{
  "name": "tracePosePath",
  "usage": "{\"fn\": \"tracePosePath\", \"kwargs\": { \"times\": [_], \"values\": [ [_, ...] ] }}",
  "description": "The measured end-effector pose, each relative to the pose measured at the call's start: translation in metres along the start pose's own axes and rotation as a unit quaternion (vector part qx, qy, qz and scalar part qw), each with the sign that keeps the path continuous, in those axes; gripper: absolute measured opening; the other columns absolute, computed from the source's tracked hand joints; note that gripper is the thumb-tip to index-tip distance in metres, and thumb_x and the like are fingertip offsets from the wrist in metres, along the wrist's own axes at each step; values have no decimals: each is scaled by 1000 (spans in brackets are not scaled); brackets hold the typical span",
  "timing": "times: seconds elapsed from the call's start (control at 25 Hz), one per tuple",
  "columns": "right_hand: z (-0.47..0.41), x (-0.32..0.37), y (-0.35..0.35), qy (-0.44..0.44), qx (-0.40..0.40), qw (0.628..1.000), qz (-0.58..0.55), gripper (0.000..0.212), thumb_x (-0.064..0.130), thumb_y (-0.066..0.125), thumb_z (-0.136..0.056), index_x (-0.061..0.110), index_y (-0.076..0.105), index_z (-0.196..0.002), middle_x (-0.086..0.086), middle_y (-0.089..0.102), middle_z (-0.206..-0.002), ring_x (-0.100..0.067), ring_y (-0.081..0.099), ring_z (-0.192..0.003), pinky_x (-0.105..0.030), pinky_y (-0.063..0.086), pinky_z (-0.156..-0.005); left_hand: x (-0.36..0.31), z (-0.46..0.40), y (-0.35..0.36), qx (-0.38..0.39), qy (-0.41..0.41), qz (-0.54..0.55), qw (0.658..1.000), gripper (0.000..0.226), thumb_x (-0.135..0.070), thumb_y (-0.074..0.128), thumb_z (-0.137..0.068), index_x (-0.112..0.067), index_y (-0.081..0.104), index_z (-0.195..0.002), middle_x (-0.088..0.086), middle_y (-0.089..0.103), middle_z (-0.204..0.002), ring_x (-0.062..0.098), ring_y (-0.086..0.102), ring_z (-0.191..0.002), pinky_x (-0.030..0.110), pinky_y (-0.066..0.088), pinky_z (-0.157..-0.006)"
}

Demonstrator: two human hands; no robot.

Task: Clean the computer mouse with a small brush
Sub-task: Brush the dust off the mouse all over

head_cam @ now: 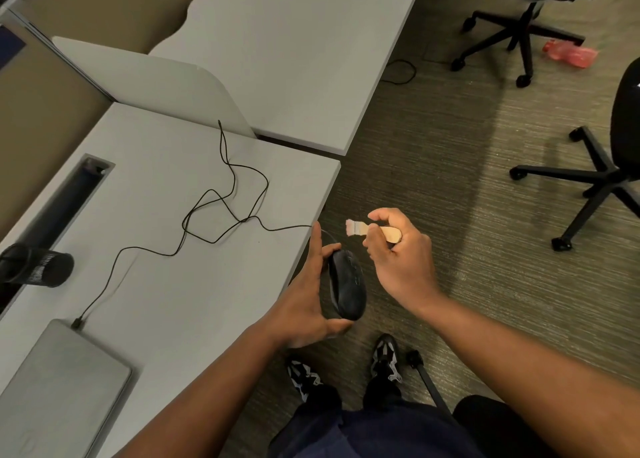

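Mouse (347, 284) off the desk (166, 284) edge, brush (367, 230) just above-right.

Dim, soft shadows, warped edges.

Black mouse (347, 286), black cable (221, 211), pale grey counter (173, 284). Brush (372, 232): tan wooden handle, pinkish-white bristles. Silver laptop (59, 388), striped grey-brown carpet (450, 145).

Counted: one black mouse (347, 286), one small brush (374, 231), two hands, left hand (304, 305) and right hand (398, 253). On two grey desks (166, 284) (298, 59): one closed laptop (59, 388), one mesh pen cup (38, 265), one cable (221, 211). Floor: two office chairs (519, 27) (602, 177), one pink bottle (569, 53), two shoes (301, 376) (386, 355).
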State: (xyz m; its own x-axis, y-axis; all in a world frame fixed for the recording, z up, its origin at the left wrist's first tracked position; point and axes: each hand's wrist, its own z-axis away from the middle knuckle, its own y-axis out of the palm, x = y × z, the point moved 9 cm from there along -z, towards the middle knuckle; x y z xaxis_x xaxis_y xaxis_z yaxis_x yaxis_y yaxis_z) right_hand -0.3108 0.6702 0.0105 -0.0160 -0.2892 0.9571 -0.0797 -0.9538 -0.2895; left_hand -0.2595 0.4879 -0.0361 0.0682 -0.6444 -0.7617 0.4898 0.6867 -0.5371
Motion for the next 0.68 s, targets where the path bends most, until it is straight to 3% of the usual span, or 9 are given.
{"fn": "tracePosePath", "kwargs": {
  "times": [0.08,0.16,0.28,0.4,0.52,0.68],
  "values": [
    [-1,-2,-1,20,7,1000,-19,15,15,63,-98,28,70,-95,2,69,-66,-17,61,-53,-34,46,-45,2,-1,0,0,-3,2,1000,163,-38,99,-65,-56,-36,-154,-24,28,-168,2,36,-153,29,36,-119],
    [-2,-3,-2,43,13,998,-39,16,14,65,-93,29,71,-92,3,67,-64,-16,58,-52,-37,48,-46,5,-2,0,-2,-4,5,1000,164,-39,100,-64,-56,-37,-153,-37,28,-162,1,35,-152,22,32,-115],
    [-4,-5,-3,82,24,993,-81,9,20,64,-89,24,71,-87,-5,71,-68,-27,64,-58,-46,54,-52,6,-2,1,-2,5,6,1000,164,-41,99,-64,-56,-37,-153,-54,20,-153,-10,34,-148,15,29,-111],
    [-5,-13,3,144,37,979,-142,16,23,60,-88,13,71,-82,-1,67,-58,-12,59,-50,-30,47,-46,6,-2,1,-6,2,8,1000,163,-41,99,-64,-57,-36,-153,-54,20,-152,-6,33,-151,18,32,-112],
    [-3,-26,9,215,47,957,-187,15,13,59,-95,7,71,-87,0,66,-57,-9,57,-49,-24,46,-44,4,-2,0,-7,6,7,1000,163,-43,98,-64,-56,-37,-153,-54,22,-150,-17,33,-145,17,33,-112],
    [-8,-34,2,218,22,962,-163,14,14,59,-98,9,70,-90,2,65,-57,-7,58,-51,-23,48,-47,2,0,-1,-14,7,13,1000,163,-41,98,-65,-54,-38,-153,-30,33,-164,1,38,-152,28,37,-119]
  ]
}}
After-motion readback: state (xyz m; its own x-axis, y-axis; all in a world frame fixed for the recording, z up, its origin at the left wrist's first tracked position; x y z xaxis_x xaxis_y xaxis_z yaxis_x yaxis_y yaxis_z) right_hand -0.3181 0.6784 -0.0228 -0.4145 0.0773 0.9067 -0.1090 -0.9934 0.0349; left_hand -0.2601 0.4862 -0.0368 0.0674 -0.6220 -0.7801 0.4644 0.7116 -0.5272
